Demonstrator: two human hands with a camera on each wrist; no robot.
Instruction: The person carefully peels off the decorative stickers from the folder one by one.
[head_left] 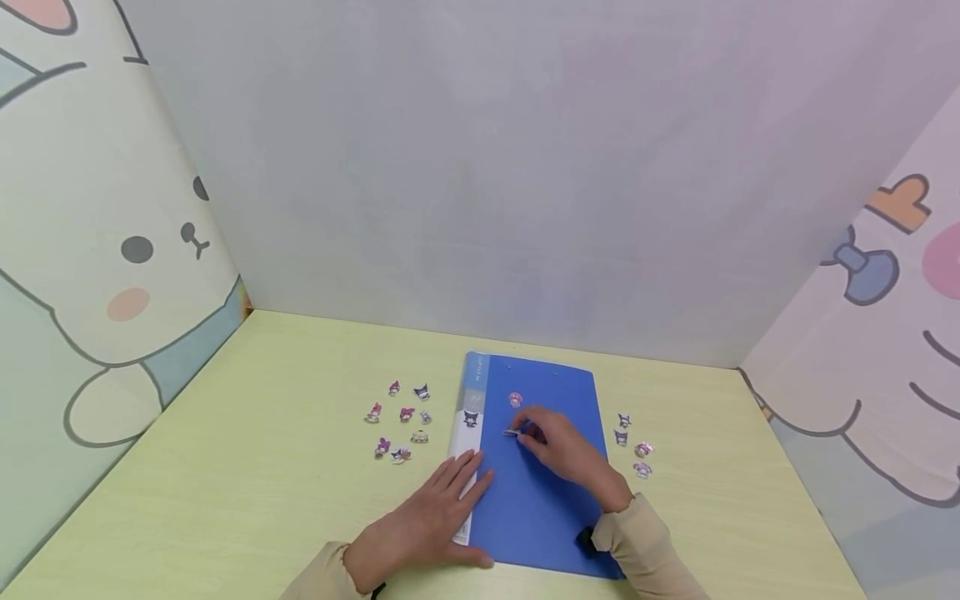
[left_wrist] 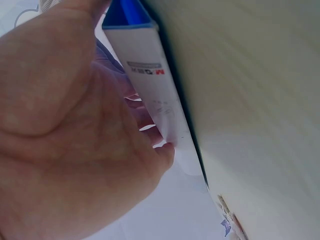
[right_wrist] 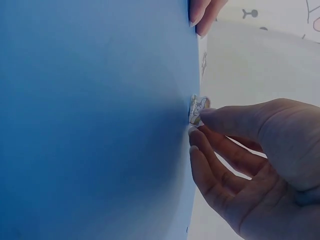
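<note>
A blue folder (head_left: 540,517) with a white spine label (left_wrist: 157,90) lies on the table. Fingers spread, my left hand (head_left: 427,517) rests along the spine and lower left edge. My right hand (head_left: 562,448) is over the cover's left part, pinching a small cartoon sticker (right_wrist: 196,111) between thumb and fingers; in the right wrist view the sticker is at the folder surface, though full contact cannot be told. A pink round sticker (head_left: 515,399) is on the cover above that hand. A black-and-white character sticker (head_left: 470,419) is on the spine.
Several small cartoon stickers (head_left: 406,414) are scattered on the pale yellow table (head_left: 262,467) left of the folder. A smaller group of stickers (head_left: 621,437) lies to its right. A pale curtain (head_left: 480,183) stands behind the table, with cartoon-print cloth (head_left: 97,217) at the sides.
</note>
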